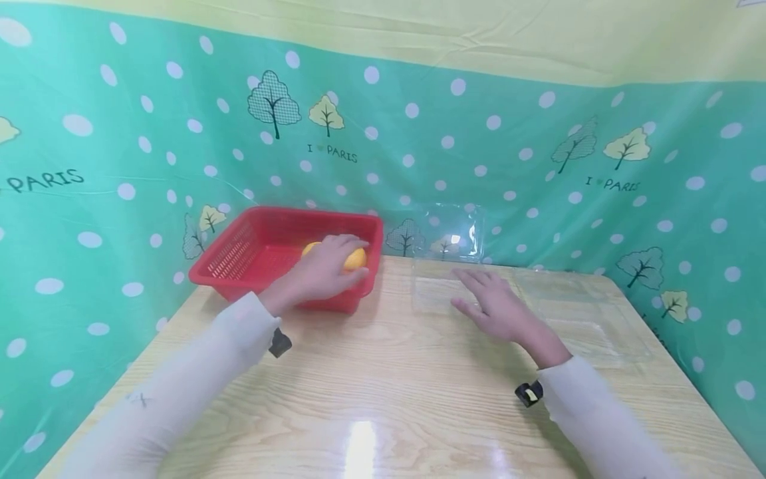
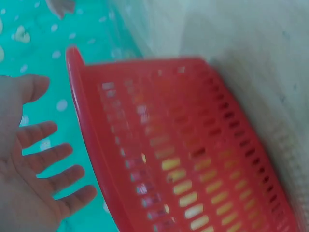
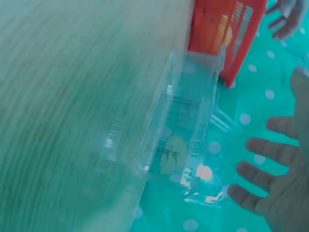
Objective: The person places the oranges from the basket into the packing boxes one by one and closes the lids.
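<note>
My left hand is over the right side of a red plastic basket, where round yellow-orange fruit shows around the fingers. In the left wrist view its fingers are spread and slightly bent above the rim, with nothing between them. More of the yellow shows through the slots of the basket wall. My right hand hovers at a clear plastic box whose lid stands raised at the back. The right wrist view shows that hand's fingers apart and holding nothing.
Another clear plastic box lies at the right of the wooden table. A green polka-dot cloth hangs behind the table and along its sides. Both wrists carry small black cameras.
</note>
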`<move>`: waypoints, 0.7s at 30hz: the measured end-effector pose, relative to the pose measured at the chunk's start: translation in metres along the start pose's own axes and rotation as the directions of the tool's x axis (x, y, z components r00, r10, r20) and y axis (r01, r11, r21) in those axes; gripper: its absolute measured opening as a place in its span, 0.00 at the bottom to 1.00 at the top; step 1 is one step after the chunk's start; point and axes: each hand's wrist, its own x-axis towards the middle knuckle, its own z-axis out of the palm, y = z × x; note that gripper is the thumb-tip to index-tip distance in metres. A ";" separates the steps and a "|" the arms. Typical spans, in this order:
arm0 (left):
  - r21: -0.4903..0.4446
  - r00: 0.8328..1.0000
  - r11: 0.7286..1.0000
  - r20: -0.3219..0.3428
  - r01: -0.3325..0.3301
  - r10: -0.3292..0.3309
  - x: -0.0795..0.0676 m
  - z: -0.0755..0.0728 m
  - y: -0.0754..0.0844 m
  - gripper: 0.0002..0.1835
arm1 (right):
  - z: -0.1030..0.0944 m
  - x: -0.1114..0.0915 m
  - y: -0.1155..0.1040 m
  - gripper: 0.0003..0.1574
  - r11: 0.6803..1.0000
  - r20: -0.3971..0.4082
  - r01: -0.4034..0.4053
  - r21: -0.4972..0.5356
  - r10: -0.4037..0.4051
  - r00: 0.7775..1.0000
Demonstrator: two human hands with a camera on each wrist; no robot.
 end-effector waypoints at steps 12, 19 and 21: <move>-0.068 0.983 0.981 0.060 0.180 -0.176 0.013 -0.025 -0.045 0.34 | 0.002 0.014 0.029 0.36 0.968 -0.118 -0.208 0.141 0.225 0.967; -0.014 0.974 0.978 0.097 0.207 -0.205 0.021 -0.037 -0.060 0.33 | 0.005 0.018 0.044 0.32 0.937 -0.149 -0.288 0.197 0.319 0.936; -0.021 0.973 0.977 0.105 0.210 -0.207 0.025 -0.039 -0.064 0.31 | 0.006 0.019 0.047 0.30 0.932 -0.160 -0.300 0.204 0.334 0.929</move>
